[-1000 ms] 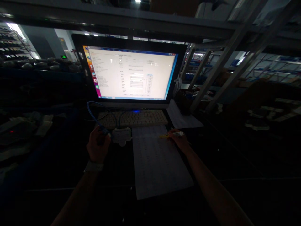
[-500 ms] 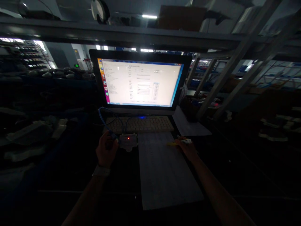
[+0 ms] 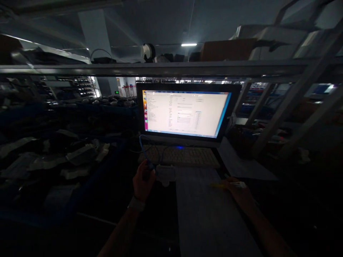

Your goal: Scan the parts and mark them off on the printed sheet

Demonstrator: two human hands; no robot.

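My left hand (image 3: 142, 184) is closed on the plug (image 3: 150, 166) of a blue cable (image 3: 141, 143), just left of a small pale box-shaped device (image 3: 165, 174). No light shows on the device; whether plug and device touch is too dark to tell. My right hand (image 3: 239, 192) grips a yellow pen (image 3: 218, 185) over the right side of a long paper sheet (image 3: 206, 214). A white pen-like piece (image 3: 240, 184) lies across the same hand. Behind the device and sheet is a keyboard (image 3: 193, 157).
A lit monitor (image 3: 184, 114) stands behind the keyboard under a metal shelf (image 3: 171, 69). On the left, a blue bin (image 3: 91, 185) holds several pale parts (image 3: 81, 154). Another paper (image 3: 249, 167) lies right of the keyboard. Slanted metal posts (image 3: 284, 117) rise at right.
The view has tilted up and turned left, so everything sits lower and further right. The red light on the device has gone out. Both hands keep their grips.
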